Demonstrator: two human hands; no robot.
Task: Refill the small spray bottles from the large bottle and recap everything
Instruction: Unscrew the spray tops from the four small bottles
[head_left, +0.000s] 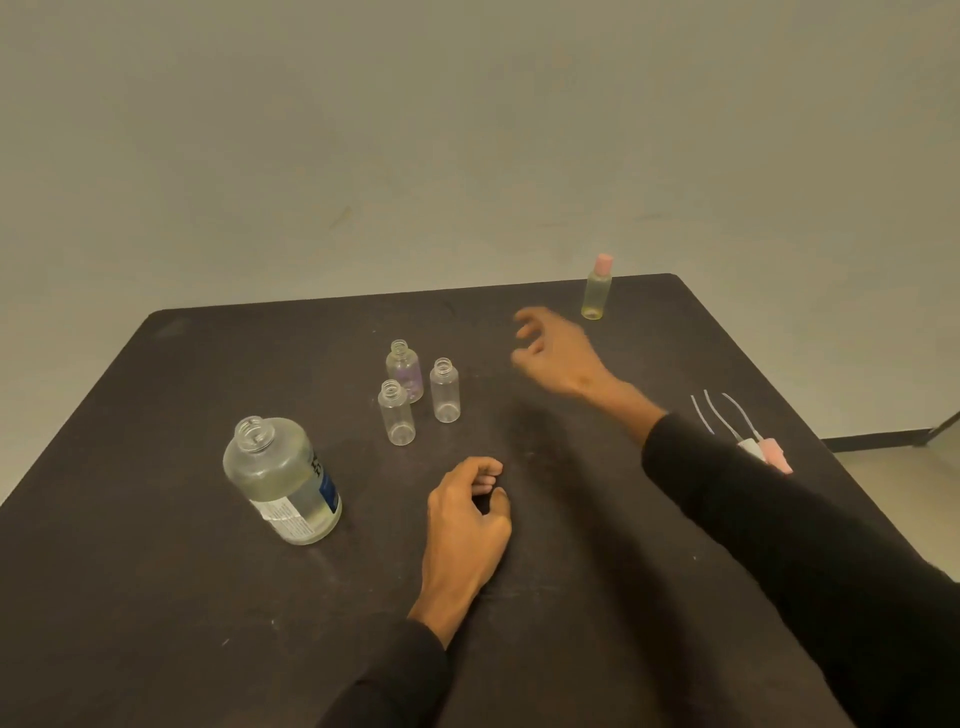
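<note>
A large clear bottle (283, 480) with a blue and white label stands uncapped at the left of the dark table (156, 597). Three small clear bottles stand uncapped near the middle: one at the back (403, 370), one at the right (445, 390), one in front (397, 412). A fourth small bottle (597, 287) with a pink cap stands at the far right edge. My left hand (467, 512) rests on the table with fingers loosely curled, holding nothing. My right hand (556, 353) hovers between the small bottles and the capped one, fingers spread and blurred, empty.
Spray caps with thin white dip tubes (748, 436), white and pink, lie at the table's right edge, partly hidden by my right sleeve. A plain wall stands behind the table, and floor shows at the far right.
</note>
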